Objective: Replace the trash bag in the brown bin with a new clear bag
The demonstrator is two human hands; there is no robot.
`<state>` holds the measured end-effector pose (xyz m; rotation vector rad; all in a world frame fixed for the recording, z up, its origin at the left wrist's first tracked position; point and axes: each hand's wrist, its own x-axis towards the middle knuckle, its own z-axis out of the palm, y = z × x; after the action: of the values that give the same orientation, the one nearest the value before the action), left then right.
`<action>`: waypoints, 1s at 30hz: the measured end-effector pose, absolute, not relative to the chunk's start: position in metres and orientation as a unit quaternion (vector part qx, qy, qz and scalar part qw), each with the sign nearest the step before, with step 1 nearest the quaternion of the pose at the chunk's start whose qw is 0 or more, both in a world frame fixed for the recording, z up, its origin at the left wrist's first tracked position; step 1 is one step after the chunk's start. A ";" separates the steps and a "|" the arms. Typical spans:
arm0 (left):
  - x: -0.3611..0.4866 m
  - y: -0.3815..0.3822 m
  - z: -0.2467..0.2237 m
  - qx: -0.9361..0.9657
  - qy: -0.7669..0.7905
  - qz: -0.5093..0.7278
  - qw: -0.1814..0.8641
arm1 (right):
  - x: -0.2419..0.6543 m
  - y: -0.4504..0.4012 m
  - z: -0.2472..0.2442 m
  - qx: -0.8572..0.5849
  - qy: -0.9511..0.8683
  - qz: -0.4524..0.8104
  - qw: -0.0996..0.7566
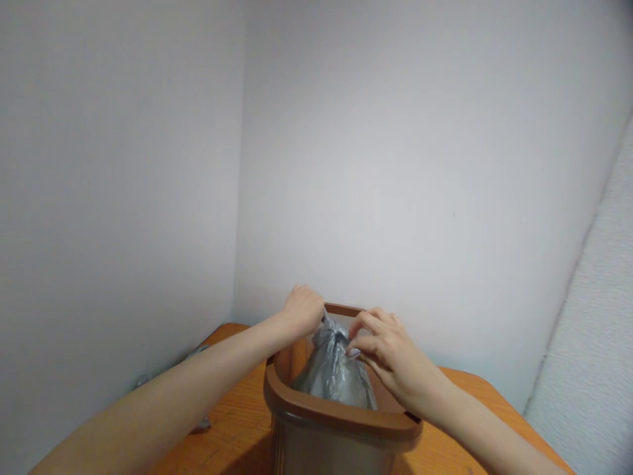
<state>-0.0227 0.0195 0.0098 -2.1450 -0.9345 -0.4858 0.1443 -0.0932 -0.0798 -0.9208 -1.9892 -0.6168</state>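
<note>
A grey plastic trash bag (339, 373) sits inside a trash bin (341, 422) with a brown rim, its top gathered into a knot. My left hand (304, 308) is closed around one end of the bag's twisted top, at the far left of the bin. On the other side, my right hand (383, 346) has its thumb and fingers bent together beside the knot, with a small grey bit of the bag at the fingertips. The lower part of the bag is hidden by the bin's front wall.
The bin stands on an orange-brown wooden table (237, 422) pushed into a corner of pale walls (395, 165). Behind my left forearm, more crumpled grey plastic (200, 425) lies on the table, mostly covered. A rough white surface (593, 316) slants along the right.
</note>
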 end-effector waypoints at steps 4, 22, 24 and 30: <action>-0.022 0.023 0.011 -0.812 -0.349 -0.136 0.448 | 0.154 -0.108 -0.088 -0.375 -0.818 -0.194 0.391; -0.029 0.009 0.023 -0.792 -0.321 -0.150 0.497 | 0.179 -0.121 -0.083 -0.310 -0.840 0.033 0.444; -0.028 -0.005 0.028 -0.799 -0.298 -0.179 0.490 | 0.174 -0.115 -0.079 -0.310 -0.826 0.039 0.469; -0.017 -0.052 0.038 -0.825 -0.213 -0.225 0.473 | 0.150 -0.078 -0.054 -0.261 -0.794 0.050 0.547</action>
<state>-0.0168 -0.0523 0.0376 -2.0175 -0.5204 -0.5514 0.1503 -0.0780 -0.0538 -0.6189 -1.8824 0.1196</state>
